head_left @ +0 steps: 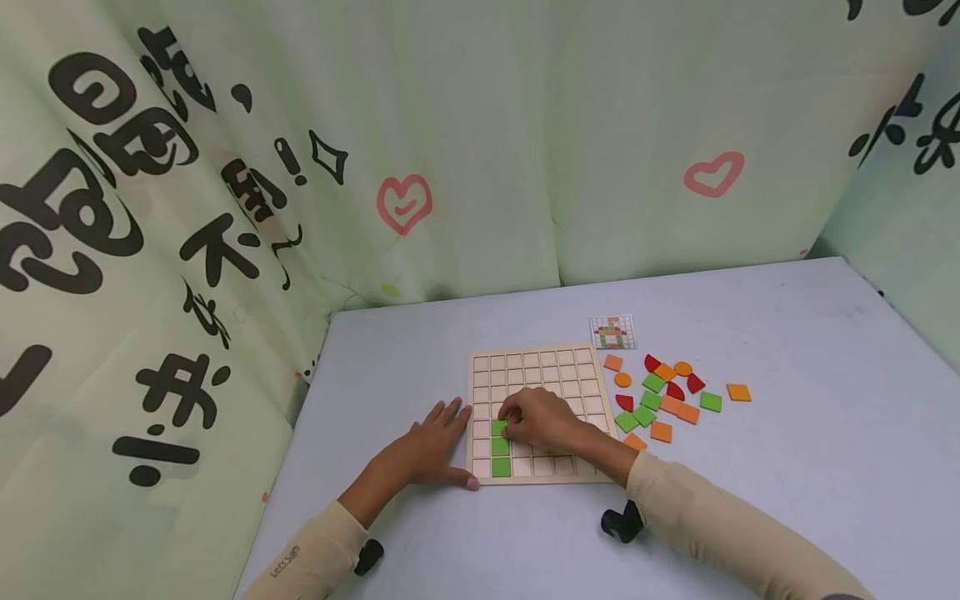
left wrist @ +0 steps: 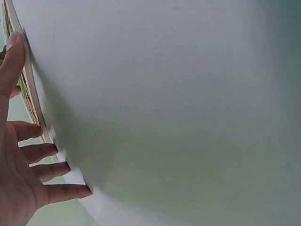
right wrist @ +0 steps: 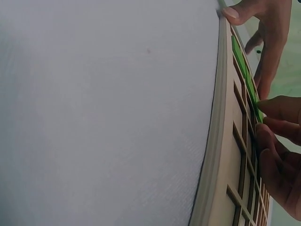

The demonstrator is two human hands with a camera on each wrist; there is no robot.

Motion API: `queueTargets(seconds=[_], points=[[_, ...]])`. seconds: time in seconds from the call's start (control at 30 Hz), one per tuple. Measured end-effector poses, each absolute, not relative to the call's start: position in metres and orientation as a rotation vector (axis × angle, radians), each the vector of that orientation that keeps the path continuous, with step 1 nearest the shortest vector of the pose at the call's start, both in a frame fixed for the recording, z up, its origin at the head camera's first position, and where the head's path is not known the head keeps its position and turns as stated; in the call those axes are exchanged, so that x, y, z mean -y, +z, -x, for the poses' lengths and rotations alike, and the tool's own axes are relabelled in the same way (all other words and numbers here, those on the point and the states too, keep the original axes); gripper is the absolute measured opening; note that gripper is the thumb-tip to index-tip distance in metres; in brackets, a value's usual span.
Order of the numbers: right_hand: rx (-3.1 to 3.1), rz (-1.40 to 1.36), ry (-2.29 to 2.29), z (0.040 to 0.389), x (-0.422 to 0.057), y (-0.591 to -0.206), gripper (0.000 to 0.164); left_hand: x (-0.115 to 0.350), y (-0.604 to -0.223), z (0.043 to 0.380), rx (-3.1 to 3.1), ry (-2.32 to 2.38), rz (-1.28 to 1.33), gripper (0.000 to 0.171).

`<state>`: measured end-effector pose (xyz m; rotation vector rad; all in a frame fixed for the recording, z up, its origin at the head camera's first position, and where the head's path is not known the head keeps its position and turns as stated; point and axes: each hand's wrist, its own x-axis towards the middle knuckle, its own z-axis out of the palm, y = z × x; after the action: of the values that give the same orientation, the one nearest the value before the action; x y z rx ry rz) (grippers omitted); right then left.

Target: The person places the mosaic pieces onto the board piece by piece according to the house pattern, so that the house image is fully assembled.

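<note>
A wooden grid board [head_left: 540, 481] lies flat on the table, with three green square tiles in a column near its left side. My right hand [head_left: 542, 419] reaches over the board with curled fingers, pinching the uppermost green tile [head_left: 498, 427] at its right edge. In the right wrist view, thumb and fingertips close in on that green tile [right wrist: 259, 113], low over the cells. My left hand [head_left: 435, 446] lies spread along the board's left edge, its thumb at the near left corner. The left wrist view shows the straight fingers [left wrist: 49, 170] against the frame.
Right of the board lie loose tiles: green squares [head_left: 711, 402], orange squares [head_left: 738, 392], orange circles [head_left: 682, 368] and red quarter-round pieces [head_left: 695, 383]. A small pattern card [head_left: 612, 332] sits behind the board's far right corner. A printed curtain [head_left: 480, 150] hangs behind the table.
</note>
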<state>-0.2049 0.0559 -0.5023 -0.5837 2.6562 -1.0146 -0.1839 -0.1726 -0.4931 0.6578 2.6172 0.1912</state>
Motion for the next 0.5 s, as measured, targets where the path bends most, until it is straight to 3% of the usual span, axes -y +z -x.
queueTargets(seconds=[0.3, 0.5], points=[[-2.691, 0.563, -0.987, 0.2046, -0.0547, -0.5002, 0.012, 0.1727, -0.4924, 0.1835, -2.626, 0.177, -0.664, 0.117], [-2.664, 0.58, -1.01, 0.2032, -0.0572, -0.4993, 0.019, 0.1726, -0.4943, 0.1843, -2.626, 0.161, -0.672, 0.117]])
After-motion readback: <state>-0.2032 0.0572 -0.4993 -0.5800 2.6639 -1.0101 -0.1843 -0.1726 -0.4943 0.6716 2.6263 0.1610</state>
